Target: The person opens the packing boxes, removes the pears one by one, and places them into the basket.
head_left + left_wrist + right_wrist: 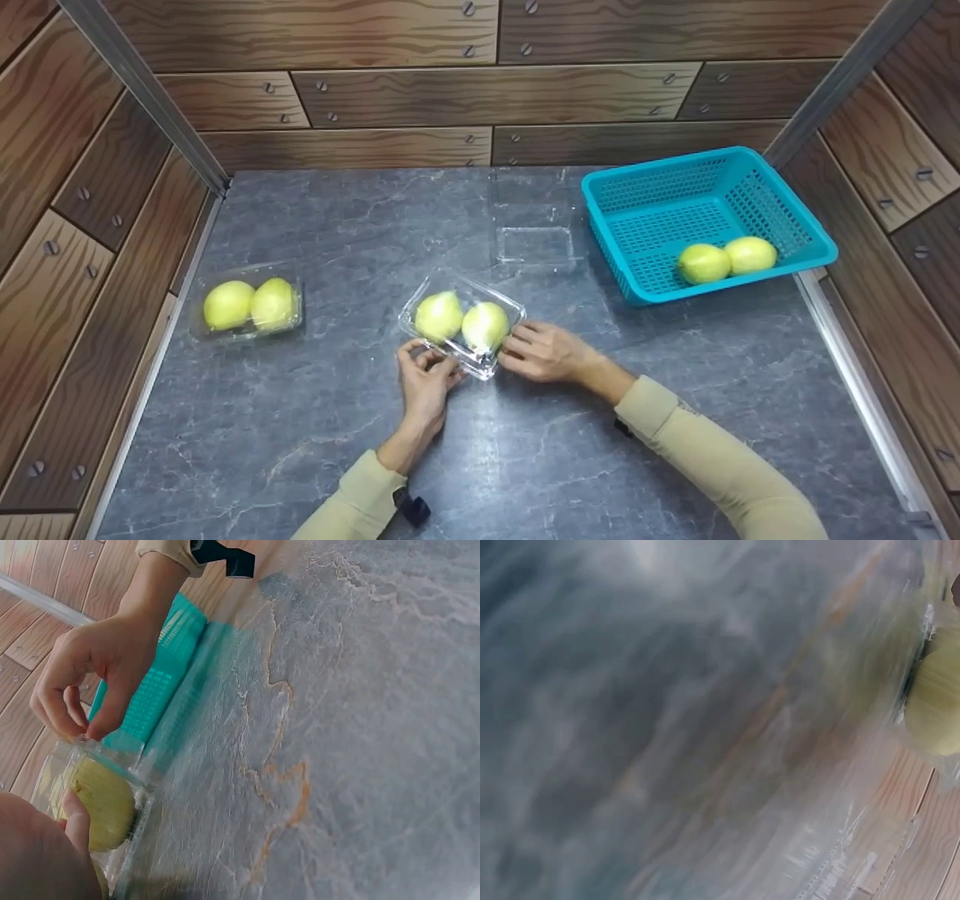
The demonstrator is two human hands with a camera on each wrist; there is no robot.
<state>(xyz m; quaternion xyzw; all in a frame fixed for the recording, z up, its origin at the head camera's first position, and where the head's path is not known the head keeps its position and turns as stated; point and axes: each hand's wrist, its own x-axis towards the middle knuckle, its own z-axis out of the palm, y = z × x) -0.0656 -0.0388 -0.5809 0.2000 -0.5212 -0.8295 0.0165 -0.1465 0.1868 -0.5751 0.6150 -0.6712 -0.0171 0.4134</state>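
A clear plastic clamshell container point(519, 306) sits turned at an angle mid-table, with two yellow-green lemons point(439, 316) side by side in it. My left hand point(426, 382) holds its front left edge, fingers bent at the rim. At the right front corner, my right hand point(547, 351) grips the container's edge. In the left wrist view the right hand point(97, 675) pinches the rim between thumb and fingertip, close above a lemon point(105, 802); part of the left hand point(34, 855) shows below. The right wrist view is blurred, with a lemon point(937, 697) at its right edge.
At the left stands another clear container point(298, 304) with two lemons point(229, 305). An open clear container point(536, 244) lies at the back middle. Beside it, a turquoise basket point(652, 295) holds two lemons point(705, 263). Wood-patterned walls point(390, 94) enclose the grey marbled table point(247, 420).
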